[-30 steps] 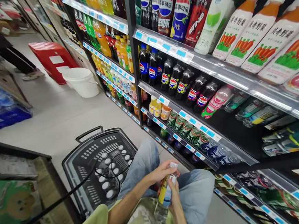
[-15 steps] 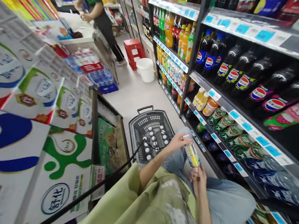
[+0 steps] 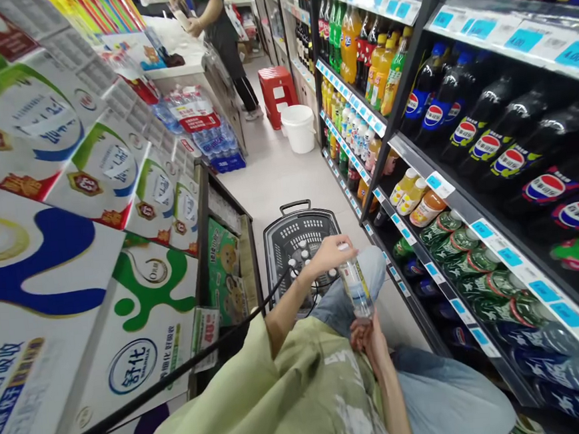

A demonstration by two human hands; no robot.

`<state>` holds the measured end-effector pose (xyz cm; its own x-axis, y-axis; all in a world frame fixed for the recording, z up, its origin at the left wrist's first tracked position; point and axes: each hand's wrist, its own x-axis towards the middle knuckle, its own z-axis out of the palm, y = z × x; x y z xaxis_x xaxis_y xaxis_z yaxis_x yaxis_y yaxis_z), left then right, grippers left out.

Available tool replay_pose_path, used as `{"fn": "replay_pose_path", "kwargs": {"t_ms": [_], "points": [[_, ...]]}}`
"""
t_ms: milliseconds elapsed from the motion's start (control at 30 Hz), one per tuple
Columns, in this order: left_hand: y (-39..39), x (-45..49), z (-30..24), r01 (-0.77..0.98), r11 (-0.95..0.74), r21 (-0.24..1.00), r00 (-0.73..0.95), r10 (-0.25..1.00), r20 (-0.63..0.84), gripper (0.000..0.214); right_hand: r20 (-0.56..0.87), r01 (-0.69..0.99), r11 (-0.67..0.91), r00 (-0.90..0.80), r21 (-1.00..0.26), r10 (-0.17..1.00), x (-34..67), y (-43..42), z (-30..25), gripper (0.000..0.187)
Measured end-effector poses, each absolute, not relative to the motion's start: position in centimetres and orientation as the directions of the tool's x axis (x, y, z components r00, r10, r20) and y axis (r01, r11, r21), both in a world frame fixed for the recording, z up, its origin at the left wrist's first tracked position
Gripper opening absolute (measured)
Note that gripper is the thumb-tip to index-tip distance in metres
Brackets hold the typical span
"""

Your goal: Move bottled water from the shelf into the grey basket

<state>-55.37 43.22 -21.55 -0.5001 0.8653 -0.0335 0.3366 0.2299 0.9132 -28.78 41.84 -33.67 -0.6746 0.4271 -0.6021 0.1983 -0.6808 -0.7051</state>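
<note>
A clear plastic bottle (image 3: 356,285) with a yellow and blue label and a white cap is tilted above my lap. My left hand (image 3: 333,253) is closed around its cap end. At the base of the bottle, my right hand (image 3: 368,336) has its fingers curled against it. Ahead on the floor stands a dark grey shopping basket (image 3: 271,238) with several white-capped bottles (image 3: 293,265) inside. My left forearm crosses in front of part of the basket and hides some of them.
Shelves with several cola bottles (image 3: 510,159) and green bottles (image 3: 479,275) rise on the right. Stacked milk cartons (image 3: 147,322) stand on the left. Farther along are a white bucket (image 3: 299,129), a red stool (image 3: 278,94), packed water bottles (image 3: 207,130) and another person (image 3: 222,28) at a counter.
The bottle and both my hands have shifted left, toward the basket, and my left hand has risen slightly. The view has turned a little to the left.
</note>
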Motion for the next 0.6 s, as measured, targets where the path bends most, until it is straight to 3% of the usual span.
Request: {"fn": "replay_pose_path", "kwargs": {"t_ms": [167,267,433,600], "points": [[42.6,-59.6,-19.5,0.554,0.296,0.778,-0.671,0.712,0.207,0.013,-0.541,0.311,-0.506,-0.735,-0.805,0.409,-32.4,40.8,-33.1,0.082],[43.4,-62.2,-21.0,0.595,0.404,0.695,-0.734,0.625,0.266,0.011,-0.532,0.355,-0.437,-0.748,-0.826,0.397,-33.3,40.5,-33.3,0.081],[46.3,-67.6,-26.6,0.504,0.612,0.609,-0.830,0.538,0.146,0.013,-0.619,0.430,-0.504,-0.725,-0.749,0.302,-33.1,40.9,-34.2,0.082],[48.9,-72.1,-33.3,0.381,0.746,0.546,-0.873,0.484,-0.052,0.025,-0.643,0.441,-0.528,-0.708,-0.726,0.292,-32.7,40.9,-34.5,0.083]]}}
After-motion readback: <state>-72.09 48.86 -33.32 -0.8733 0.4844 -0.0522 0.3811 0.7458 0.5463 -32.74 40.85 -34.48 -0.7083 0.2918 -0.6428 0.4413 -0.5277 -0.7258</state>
